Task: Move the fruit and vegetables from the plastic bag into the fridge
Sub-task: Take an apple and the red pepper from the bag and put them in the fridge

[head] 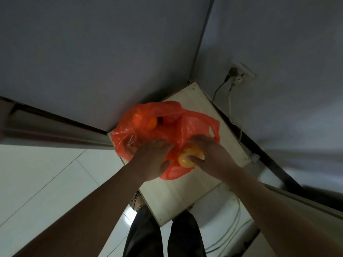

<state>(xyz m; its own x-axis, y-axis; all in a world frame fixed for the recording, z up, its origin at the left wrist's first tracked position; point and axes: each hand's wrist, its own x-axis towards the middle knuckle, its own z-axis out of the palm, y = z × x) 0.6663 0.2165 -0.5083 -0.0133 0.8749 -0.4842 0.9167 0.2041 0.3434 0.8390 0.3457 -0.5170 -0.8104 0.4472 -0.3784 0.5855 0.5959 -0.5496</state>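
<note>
A red plastic bag (187,123) lies open on a small pale wooden table (185,193). My right hand (207,153) is closed around a yellow fruit (185,161) at the bag's near edge. My left hand (154,158) presses flat on the bag's near side, fingers spread over the plastic. Inside the bag, at the far left, an orange fruit (151,123) shows through the opening, with a reddish item (171,118) beside it, partly hidden by plastic.
A grey wall rises behind the table. A wall socket (239,75) with plugs and hanging cables sits at the right. White floor tiles (46,179) spread to the left. My dark trouser legs (163,236) stand against the table's near edge.
</note>
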